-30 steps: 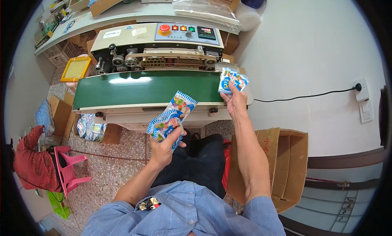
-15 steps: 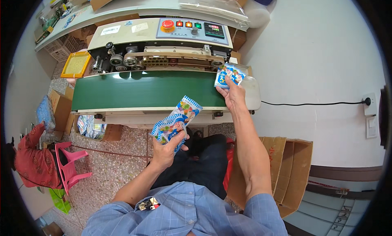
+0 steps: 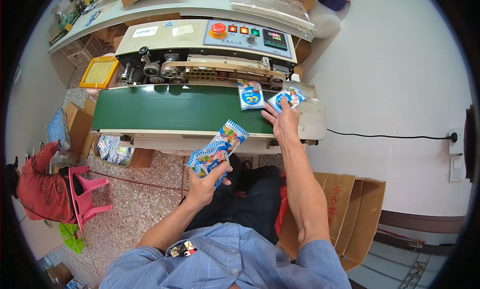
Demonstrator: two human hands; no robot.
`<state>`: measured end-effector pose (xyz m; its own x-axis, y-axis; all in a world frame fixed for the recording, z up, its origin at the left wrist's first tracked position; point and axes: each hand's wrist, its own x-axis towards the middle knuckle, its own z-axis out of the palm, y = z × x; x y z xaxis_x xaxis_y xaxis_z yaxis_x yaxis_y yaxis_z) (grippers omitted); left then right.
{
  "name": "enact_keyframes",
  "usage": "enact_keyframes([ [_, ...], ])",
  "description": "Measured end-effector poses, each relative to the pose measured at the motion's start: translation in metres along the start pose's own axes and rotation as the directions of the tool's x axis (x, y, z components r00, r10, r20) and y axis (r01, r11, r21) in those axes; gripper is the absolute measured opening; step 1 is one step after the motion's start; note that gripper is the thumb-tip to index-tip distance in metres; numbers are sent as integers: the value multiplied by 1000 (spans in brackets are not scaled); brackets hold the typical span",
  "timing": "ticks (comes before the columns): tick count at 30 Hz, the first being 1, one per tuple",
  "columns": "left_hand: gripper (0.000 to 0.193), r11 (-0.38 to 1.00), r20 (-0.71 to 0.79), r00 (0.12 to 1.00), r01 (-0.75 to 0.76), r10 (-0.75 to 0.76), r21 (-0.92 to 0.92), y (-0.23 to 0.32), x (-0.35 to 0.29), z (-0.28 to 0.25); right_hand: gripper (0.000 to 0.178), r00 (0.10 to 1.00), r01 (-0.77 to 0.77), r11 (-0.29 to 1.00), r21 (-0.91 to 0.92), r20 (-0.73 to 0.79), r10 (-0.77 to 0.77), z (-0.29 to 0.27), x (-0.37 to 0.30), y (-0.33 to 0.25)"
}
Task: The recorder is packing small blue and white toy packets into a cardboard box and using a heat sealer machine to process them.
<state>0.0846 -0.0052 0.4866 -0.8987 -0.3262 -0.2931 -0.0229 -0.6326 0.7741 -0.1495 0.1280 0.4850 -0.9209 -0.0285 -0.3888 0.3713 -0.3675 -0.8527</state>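
My left hand (image 3: 204,185) is closed around several blue-and-white snack packets (image 3: 230,135), fanned out in front of the machine's near edge. My right hand (image 3: 284,121) pinches another blue-and-white packet (image 3: 291,95) at the right end of a band sealer (image 3: 165,40). Just left of those fingers, a separate packet (image 3: 251,96) lies on the sealer's green conveyor belt (image 3: 170,109). Its upper edge reaches the sealing band, and no hand appears to hold it. The sealer's panel has a red stop button (image 3: 218,29) and lit switches.
An opened cardboard box (image 3: 345,214) stands right of my legs. Packets fill another box (image 3: 114,154) below the belt's left end. A person in red (image 3: 42,184) and a pink chair (image 3: 87,194) are at left. A black cord (image 3: 390,135) runs to the wall socket.
One packet has left my right hand and now lies on the belt, farther left along the band. My right hand keeps another packet. My left hand stays almost still.
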Motion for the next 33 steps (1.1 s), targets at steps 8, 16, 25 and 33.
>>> enact_keyframes([
  [8,27,1000,-7,1000,-1,1,-3,0,0,-10,30,996,39,987,-155,90,-25,-39,-3,-23],
  [16,28,1000,1,1000,19,-19,-5,-4,-1,2,31,967,-97,974,-206,212,141,-39,17,-36],
  [25,28,999,-12,999,45,-45,-12,-7,0,-3,35,904,-152,944,-294,345,253,-4,22,-15],
  [33,26,989,72,993,96,-89,-109,2,8,-6,39,966,224,710,-668,249,-71,25,-52,-12],
])
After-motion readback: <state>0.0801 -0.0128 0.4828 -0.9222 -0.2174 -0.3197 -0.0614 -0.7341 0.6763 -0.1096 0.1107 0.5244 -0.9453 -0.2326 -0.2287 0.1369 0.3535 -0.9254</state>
